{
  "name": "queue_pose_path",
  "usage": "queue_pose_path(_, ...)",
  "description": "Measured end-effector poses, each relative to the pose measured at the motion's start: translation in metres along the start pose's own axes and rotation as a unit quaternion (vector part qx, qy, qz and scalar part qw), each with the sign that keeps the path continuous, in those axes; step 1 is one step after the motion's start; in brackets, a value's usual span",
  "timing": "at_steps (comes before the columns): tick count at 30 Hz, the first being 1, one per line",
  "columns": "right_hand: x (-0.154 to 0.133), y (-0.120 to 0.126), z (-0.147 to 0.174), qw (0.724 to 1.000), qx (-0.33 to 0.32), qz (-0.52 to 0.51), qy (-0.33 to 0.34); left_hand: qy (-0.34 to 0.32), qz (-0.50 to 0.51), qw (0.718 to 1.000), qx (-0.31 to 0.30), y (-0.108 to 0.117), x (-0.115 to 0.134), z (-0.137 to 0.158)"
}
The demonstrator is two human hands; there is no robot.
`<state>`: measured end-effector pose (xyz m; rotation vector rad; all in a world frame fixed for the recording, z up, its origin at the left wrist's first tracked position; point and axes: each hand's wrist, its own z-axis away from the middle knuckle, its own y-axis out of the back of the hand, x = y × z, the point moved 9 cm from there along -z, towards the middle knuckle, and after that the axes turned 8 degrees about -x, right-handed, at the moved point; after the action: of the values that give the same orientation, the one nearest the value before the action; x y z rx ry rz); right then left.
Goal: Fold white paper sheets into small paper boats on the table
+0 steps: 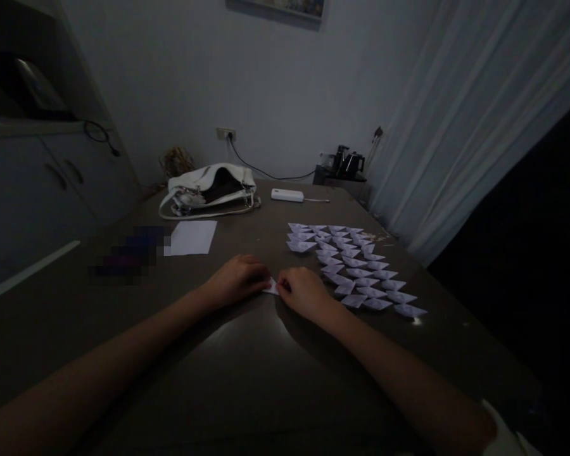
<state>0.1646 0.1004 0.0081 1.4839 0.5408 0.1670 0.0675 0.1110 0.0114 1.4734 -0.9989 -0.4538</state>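
Observation:
Between my hands, on the dark table (pixel 247 380), lies a small piece of folded white paper (pixel 272 288), mostly covered by fingers. My left hand (pixel 240 278) grips its left side, the fingers closed and bent over it. From the other side, my right hand (pixel 304 291) pinches the paper's right edge between thumb and curled fingers. The fold's full shape is hidden. Just right of my right hand stand several rows of folded white paper boats (pixel 356 263). Farther left, beyond my left hand, rests a flat stack or sheet of white paper (pixel 190 237).
A white handbag (pixel 211 190) sits open at the far left of the table. Beside it lies a white power bank (pixel 287 195) with a short cable. Black kettles (pixel 351 164) stand on a small cabinet behind. A sheer curtain (pixel 422 114) hangs at the right.

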Motion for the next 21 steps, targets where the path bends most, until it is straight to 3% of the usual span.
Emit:
queue_pose_path(4,-0.002,0.001,0.001,0.999,-0.006,-0.016,0.033,-0.002,0.065,0.998,-0.01,-0.001,-0.003,0.0)
queue_pose_path(8,0.009,0.006,-0.002,0.999,0.036,-0.028,0.013,-0.012,0.113,0.993,-0.02,-0.003,0.0,0.0)
queue_pose_path(16,0.013,0.006,-0.006,0.999,0.041,0.003,-0.009,-0.04,0.139,0.989,-0.016,-0.006,0.003,-0.003)
queue_pose_path(21,0.008,0.009,-0.005,0.999,0.043,0.021,0.015,-0.049,0.147,0.988,-0.021,-0.008,0.004,-0.003)
